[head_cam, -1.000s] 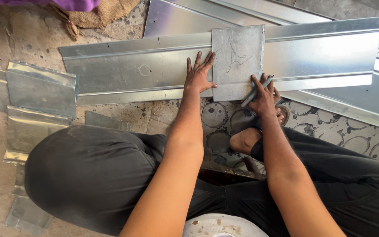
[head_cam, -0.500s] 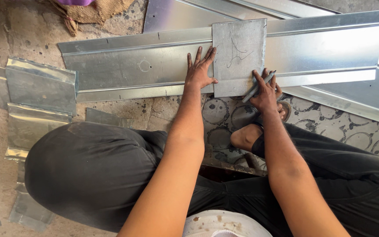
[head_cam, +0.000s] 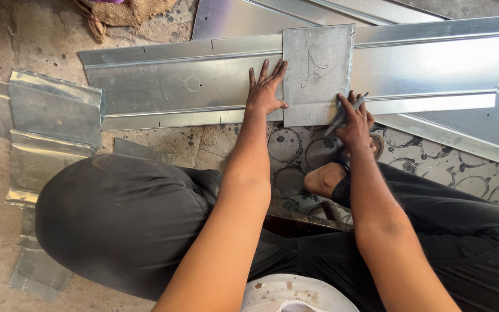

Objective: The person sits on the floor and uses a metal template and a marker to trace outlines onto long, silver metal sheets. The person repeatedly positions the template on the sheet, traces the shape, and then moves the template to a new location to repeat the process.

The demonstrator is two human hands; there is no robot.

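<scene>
Stained concrete floor (head_cam: 41, 34), ribbed metal sheet (head_cam: 192, 86), flat square template (head_cam: 317, 75)

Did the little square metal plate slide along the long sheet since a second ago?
No. The square plate sits at the same spot on the long sheet, still to the right of its scribed circle, under the left hand.

Under the left fingers (head_cam: 267, 74) lay a dull, scratched metal plate (head_cam: 317, 75) on a shinier, smooth galvanized channel (head_cam: 428, 63); the floor (head_cam: 36, 40) was rough concrete.

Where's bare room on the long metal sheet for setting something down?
Free: the long sheet left of the left hand, and its stretch right of the square plate. Crowded: the plate's near edge, where the right hand holds a marking tool.
</scene>
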